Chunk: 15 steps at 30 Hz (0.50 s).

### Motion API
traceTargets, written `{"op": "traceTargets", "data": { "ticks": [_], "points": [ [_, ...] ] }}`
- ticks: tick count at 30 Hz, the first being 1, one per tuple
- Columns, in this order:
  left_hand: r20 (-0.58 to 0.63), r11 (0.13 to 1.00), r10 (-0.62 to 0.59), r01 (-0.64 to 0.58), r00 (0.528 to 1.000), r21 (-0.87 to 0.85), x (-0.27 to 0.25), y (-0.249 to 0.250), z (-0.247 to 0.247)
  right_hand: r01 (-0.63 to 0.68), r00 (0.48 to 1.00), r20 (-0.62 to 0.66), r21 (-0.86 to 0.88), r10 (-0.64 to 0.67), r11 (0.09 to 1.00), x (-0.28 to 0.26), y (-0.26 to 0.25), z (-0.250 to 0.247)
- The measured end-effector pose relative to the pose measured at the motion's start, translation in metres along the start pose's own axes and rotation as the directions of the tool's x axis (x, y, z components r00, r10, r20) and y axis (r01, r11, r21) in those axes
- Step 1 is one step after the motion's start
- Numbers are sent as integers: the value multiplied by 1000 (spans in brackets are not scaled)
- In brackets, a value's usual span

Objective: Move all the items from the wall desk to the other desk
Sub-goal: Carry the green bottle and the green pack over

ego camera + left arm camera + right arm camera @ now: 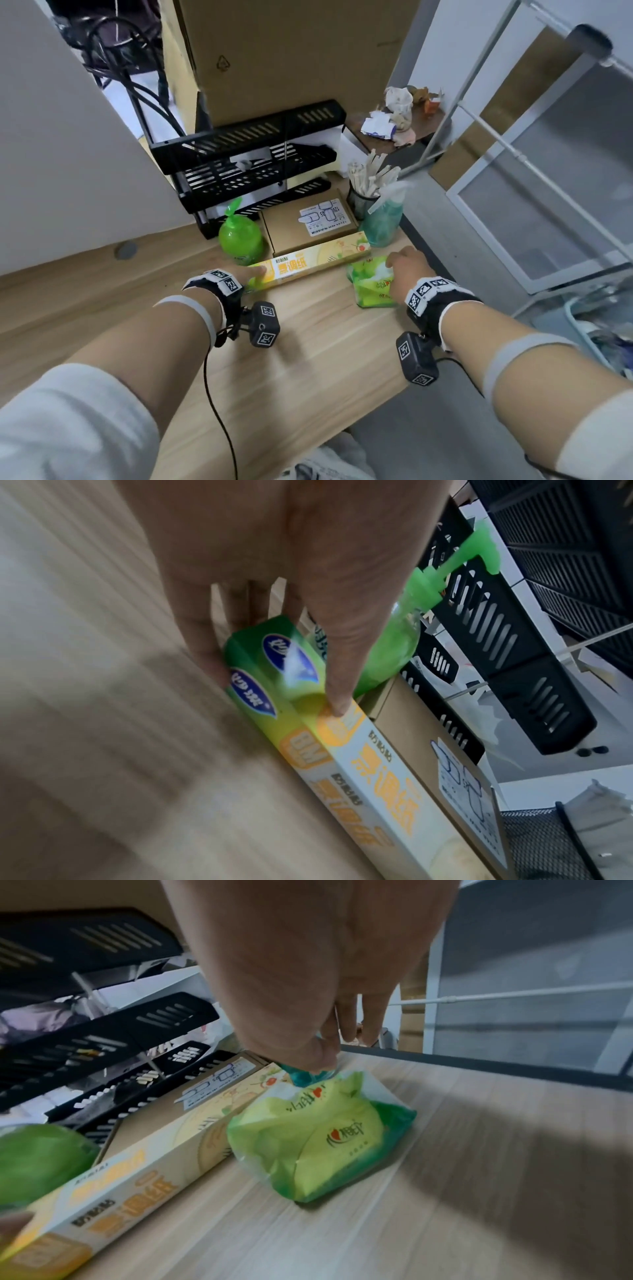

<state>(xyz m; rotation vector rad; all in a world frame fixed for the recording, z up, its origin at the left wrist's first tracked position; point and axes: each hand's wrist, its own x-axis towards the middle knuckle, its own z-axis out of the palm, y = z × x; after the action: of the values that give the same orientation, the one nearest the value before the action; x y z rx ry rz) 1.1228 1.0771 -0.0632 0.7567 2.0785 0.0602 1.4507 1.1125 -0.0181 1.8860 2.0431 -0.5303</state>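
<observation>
A long yellow and green paper box (318, 260) lies across the wooden wall desk (274, 359). My left hand (255, 274) grips its left end. In the left wrist view the thumb (337, 710) presses on the top face of the box (377, 777) and the fingers curl behind the green end. A green tissue pack (371, 291) lies at the box's right end. My right hand (394, 265) sits over it. In the right wrist view the thumb (322, 1061) touches the far end of the pack (318, 1137), while the fingers hang loosely past it.
Behind the long box stand a green pump bottle (239, 240), a flat cardboard box (308, 222), a teal spray bottle (382, 219) and a mesh cup of sticks (359, 202). A black tiered rack (246, 164) stands at the wall. The desk's right edge is just past the pack.
</observation>
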Motion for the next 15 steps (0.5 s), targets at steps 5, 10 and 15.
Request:
{"op": "traceTargets", "data": {
  "ticks": [5,10,15],
  "points": [
    [-42,995,-54,50,998,-87,-38,3,9,36,997,-77,131,-26,991,-16,1,1],
    [-127,930,-75,23,989,-367,-69,-21,-3,201,980,-43,198,-197,959,-27,-19,-16],
    [-261,768,-89,-101,961,-633,-132,-60,-50,408,911,-54,269,-409,873,-48,-101,-38]
  ]
}}
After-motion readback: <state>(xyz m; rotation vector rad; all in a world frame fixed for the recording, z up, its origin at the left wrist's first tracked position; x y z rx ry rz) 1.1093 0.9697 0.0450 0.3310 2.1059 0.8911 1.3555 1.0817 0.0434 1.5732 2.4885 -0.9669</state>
